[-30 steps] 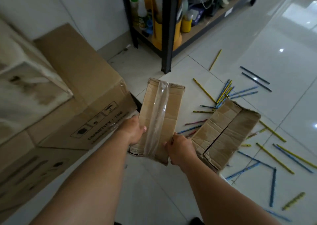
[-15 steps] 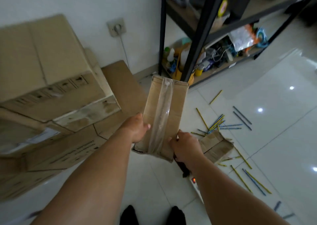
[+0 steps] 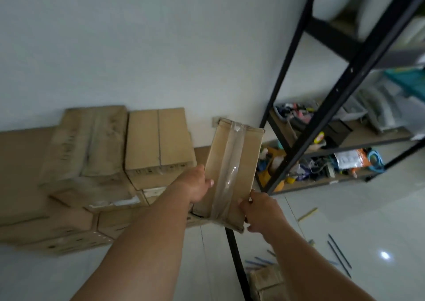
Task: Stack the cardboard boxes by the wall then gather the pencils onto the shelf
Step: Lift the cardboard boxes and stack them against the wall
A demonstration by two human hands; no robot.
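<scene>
Head view: small taped cardboard box (image 3: 239, 162) held in the air, in front of the box stack (image 3: 158, 144) that sits against the wall (image 3: 138, 48). Left hand (image 3: 197, 185) grasps its left edge, thumb on the top face. Right hand (image 3: 259, 211) grasps the near right corner. Black shelf (image 3: 322, 126) at right, cluttered. Pencils (image 3: 338, 257) scattered on the floor (image 3: 356, 213), lower right. Another box (image 3: 269, 280) lies on the floor by the right forearm.
</scene>
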